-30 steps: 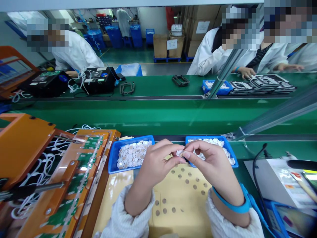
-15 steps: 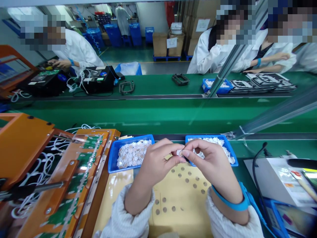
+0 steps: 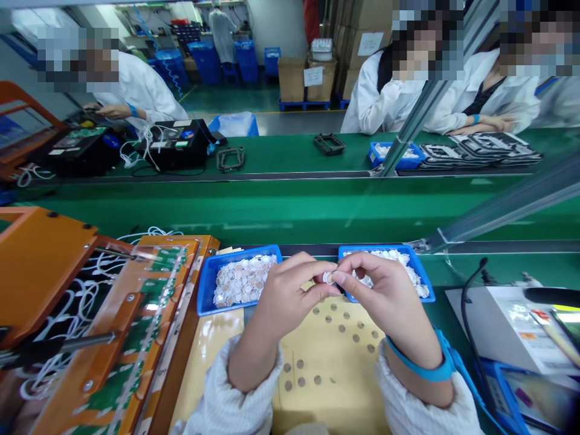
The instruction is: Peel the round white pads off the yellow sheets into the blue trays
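My left hand (image 3: 285, 299) and my right hand (image 3: 385, 293) meet over the front of the bench. Between their fingertips is a small round white disc (image 3: 327, 278), pinched from both sides; the fingers cover part of it. Behind my left hand stands a blue bin (image 3: 205, 296) filled with similar white discs (image 3: 244, 281). A second blue bin (image 3: 426, 278), also full of white discs, sits behind my right hand and is partly covered by it. Below my hands, several small grey round dots (image 3: 341, 328) lie in groups on a yellow sheet (image 3: 335, 405).
To the left, an orange fixture (image 3: 113, 326) holds green circuit boards, with white cables beside it. A metal post (image 3: 507, 211) slants in from the right, near a black cable and papers (image 3: 516, 326). Co-workers in white coats sit across the green conveyor (image 3: 281, 208).
My hands stay nearly still, both still pinching the disc. Across the line, the co-worker at far right has lowered a raised hand onto the other arm.
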The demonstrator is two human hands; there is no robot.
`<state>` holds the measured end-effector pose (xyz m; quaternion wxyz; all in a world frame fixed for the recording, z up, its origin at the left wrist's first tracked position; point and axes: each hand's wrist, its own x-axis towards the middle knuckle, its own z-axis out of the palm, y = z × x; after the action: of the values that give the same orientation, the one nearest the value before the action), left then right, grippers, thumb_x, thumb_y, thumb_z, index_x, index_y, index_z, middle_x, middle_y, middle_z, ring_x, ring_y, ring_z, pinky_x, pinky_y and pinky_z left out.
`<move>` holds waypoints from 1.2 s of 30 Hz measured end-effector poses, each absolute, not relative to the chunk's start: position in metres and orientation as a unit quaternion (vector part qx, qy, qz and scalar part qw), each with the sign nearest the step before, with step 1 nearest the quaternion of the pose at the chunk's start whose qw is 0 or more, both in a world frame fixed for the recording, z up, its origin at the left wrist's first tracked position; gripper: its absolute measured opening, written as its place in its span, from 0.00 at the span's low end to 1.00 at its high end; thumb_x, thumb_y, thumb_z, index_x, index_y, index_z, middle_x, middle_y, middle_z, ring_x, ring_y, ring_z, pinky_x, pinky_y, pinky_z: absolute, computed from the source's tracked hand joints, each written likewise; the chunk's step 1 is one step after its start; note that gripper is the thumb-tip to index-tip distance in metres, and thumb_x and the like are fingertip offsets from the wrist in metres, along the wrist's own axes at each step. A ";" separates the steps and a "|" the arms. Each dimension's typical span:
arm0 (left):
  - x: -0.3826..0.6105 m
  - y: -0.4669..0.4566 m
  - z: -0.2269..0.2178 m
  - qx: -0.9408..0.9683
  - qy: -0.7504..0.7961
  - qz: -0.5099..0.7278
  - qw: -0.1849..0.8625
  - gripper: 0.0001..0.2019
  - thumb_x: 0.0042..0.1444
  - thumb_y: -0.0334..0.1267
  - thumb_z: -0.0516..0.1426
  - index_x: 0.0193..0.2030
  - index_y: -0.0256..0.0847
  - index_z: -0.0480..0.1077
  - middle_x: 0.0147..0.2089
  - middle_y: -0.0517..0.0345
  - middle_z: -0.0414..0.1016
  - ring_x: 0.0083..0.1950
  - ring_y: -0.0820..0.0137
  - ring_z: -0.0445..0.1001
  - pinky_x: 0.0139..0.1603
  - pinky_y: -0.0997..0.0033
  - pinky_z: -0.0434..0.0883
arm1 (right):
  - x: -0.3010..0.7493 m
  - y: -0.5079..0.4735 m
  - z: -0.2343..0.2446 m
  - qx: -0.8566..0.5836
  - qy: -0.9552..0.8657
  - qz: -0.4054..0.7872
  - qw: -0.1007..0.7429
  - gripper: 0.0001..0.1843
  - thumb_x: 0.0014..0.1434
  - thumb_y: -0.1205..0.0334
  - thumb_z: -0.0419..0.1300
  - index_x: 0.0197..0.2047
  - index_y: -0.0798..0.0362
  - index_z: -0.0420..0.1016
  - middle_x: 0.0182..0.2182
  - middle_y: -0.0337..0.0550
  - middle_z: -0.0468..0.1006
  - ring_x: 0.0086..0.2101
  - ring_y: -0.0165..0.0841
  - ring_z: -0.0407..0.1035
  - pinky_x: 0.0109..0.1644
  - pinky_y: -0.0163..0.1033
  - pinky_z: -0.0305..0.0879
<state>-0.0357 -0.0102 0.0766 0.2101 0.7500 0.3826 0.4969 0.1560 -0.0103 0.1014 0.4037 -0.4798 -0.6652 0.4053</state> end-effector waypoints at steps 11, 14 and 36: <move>-0.035 -0.010 0.076 0.751 0.374 0.501 0.212 0.11 0.67 0.46 0.66 0.46 0.41 0.82 0.34 0.58 0.79 0.33 0.72 0.77 0.34 0.75 0.72 | 0.157 -0.008 0.098 -0.482 -0.660 0.407 0.408 0.07 0.65 0.58 0.68 0.34 0.48 0.82 0.28 0.36 0.82 0.30 0.33 0.72 0.36 0.40 0.64; -0.035 -0.010 0.074 0.749 0.371 0.507 0.212 0.11 0.66 0.46 0.66 0.47 0.41 0.81 0.34 0.59 0.79 0.33 0.72 0.77 0.34 0.75 0.73 | 0.157 -0.009 0.098 -0.483 -0.662 0.402 0.408 0.07 0.65 0.58 0.68 0.34 0.48 0.82 0.28 0.36 0.82 0.30 0.33 0.72 0.36 0.40 0.64; -0.034 -0.009 0.074 0.757 0.372 0.498 0.200 0.11 0.67 0.46 0.66 0.48 0.41 0.81 0.33 0.60 0.79 0.32 0.73 0.76 0.34 0.76 0.73 | 0.157 -0.008 0.096 -0.483 -0.668 0.390 0.410 0.06 0.65 0.60 0.68 0.35 0.48 0.82 0.29 0.35 0.82 0.29 0.31 0.73 0.35 0.36 0.67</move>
<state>-0.0336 -0.0085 0.0738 0.1999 0.7574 0.3722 0.4978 0.1567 -0.0079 0.0959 0.4103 -0.4827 -0.6681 0.3902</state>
